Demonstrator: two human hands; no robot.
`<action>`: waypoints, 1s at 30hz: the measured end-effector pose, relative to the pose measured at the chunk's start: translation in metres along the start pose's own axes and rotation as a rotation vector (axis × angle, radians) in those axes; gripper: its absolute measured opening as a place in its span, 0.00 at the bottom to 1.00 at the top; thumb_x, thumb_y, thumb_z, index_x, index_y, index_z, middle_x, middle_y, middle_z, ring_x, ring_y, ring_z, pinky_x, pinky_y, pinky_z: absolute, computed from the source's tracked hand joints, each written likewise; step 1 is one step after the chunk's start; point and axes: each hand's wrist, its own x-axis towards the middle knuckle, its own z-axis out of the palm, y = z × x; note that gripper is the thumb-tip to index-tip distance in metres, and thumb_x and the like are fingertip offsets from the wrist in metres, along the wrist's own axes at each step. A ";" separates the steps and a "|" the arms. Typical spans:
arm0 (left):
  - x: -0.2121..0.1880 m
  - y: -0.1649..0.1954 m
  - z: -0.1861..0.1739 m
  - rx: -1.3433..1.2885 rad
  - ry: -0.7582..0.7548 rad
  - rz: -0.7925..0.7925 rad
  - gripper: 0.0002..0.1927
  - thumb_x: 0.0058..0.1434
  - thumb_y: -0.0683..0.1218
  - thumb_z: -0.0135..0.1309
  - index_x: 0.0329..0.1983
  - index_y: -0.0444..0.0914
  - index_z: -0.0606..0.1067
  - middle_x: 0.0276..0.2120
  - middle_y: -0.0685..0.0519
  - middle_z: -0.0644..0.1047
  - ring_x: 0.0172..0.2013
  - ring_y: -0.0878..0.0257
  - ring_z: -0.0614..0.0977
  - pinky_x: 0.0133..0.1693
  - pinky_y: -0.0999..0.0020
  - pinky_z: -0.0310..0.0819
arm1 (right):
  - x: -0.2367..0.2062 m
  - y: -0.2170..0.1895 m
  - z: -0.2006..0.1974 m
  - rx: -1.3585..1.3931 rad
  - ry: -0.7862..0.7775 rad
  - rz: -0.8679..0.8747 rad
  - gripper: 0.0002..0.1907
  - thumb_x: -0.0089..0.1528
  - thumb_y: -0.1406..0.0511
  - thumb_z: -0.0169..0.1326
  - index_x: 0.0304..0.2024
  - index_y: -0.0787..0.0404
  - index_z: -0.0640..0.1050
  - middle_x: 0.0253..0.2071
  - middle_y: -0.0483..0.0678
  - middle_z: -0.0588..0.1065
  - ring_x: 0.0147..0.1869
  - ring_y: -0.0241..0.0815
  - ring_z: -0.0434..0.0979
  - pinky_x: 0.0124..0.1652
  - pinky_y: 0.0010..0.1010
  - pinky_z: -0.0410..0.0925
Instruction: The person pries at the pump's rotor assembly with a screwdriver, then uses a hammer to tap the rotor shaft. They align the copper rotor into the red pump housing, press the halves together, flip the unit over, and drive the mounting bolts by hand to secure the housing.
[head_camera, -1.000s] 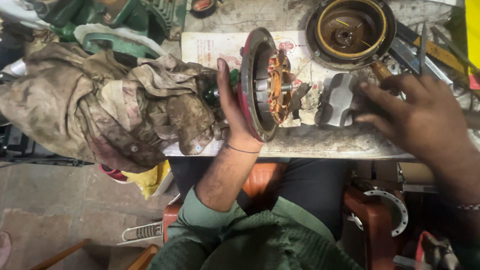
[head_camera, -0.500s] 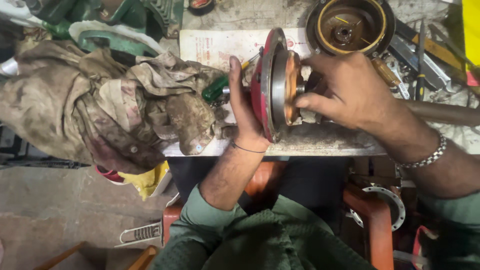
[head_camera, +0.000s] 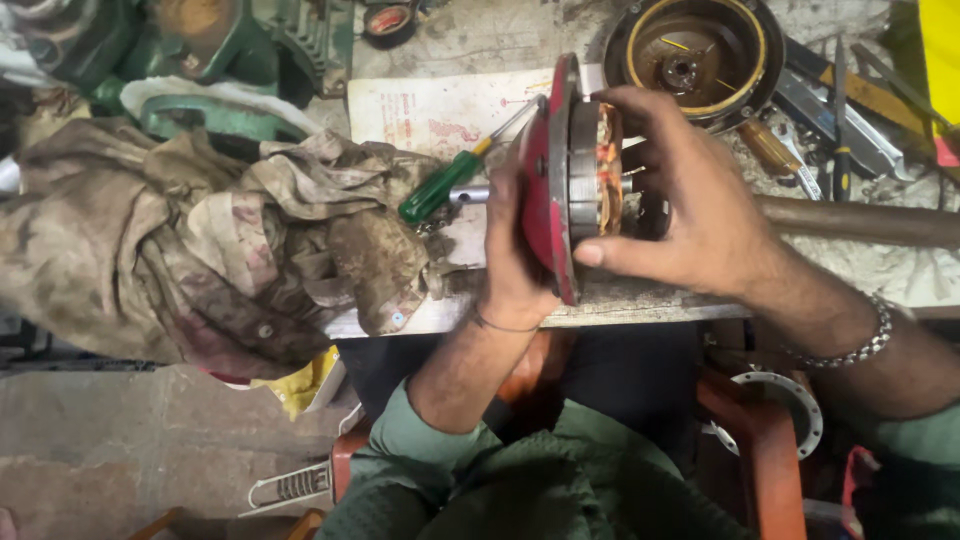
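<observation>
Nearest the camera, the green sleeves lead up to both hands, which meet at the bench (head_camera: 650, 300) edge. The left hand (head_camera: 510, 265) stands upright with its palm pressed flat against the back of a red motor end plate (head_camera: 545, 175), fingers reaching up along the disc. The right hand (head_camera: 690, 195) comes in from 3 o'clock and closes over the copper-wound stator (head_camera: 598, 170) fixed to the plate's face, thumb low near the rim and fingers curled over the top; a metal bracelet (head_camera: 850, 345) circles that wrist. The plate stands on edge, its rim at the near edge of the bench. At 9 o'clock of the plate, a green-handled screwdriver (head_camera: 445, 185) lies on a heap of dirty rags (head_camera: 200, 250). Beneath it lies a printed sheet of paper (head_camera: 440, 115). Farther off, at 1 o'clock, a round motor housing (head_camera: 695, 50) lies open side up, with loose hand tools (head_camera: 840, 100) beside it at 3 o'clock.
</observation>
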 end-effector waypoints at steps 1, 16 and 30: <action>-0.004 -0.003 0.001 0.024 -0.033 0.024 0.46 0.69 0.72 0.47 0.80 0.41 0.54 0.67 0.48 0.68 0.64 0.56 0.73 0.66 0.53 0.69 | -0.001 -0.002 0.000 0.106 0.008 0.025 0.57 0.55 0.44 0.65 0.74 0.68 0.56 0.69 0.65 0.67 0.72 0.60 0.74 0.67 0.48 0.72; -0.015 -0.030 0.009 -0.318 0.208 0.152 0.38 0.75 0.71 0.33 0.76 0.42 0.63 0.66 0.50 0.71 0.63 0.54 0.75 0.63 0.53 0.70 | -0.030 0.037 -0.069 -0.518 0.305 -0.037 0.19 0.71 0.65 0.58 0.60 0.69 0.74 0.55 0.59 0.78 0.60 0.50 0.81 0.60 0.37 0.73; -0.007 -0.020 0.002 -0.278 0.234 0.135 0.43 0.72 0.75 0.35 0.77 0.43 0.61 0.67 0.47 0.70 0.60 0.44 0.75 0.61 0.46 0.70 | -0.010 0.110 -0.092 -0.882 0.139 0.237 0.18 0.70 0.63 0.65 0.54 0.70 0.78 0.39 0.60 0.79 0.40 0.57 0.81 0.44 0.46 0.73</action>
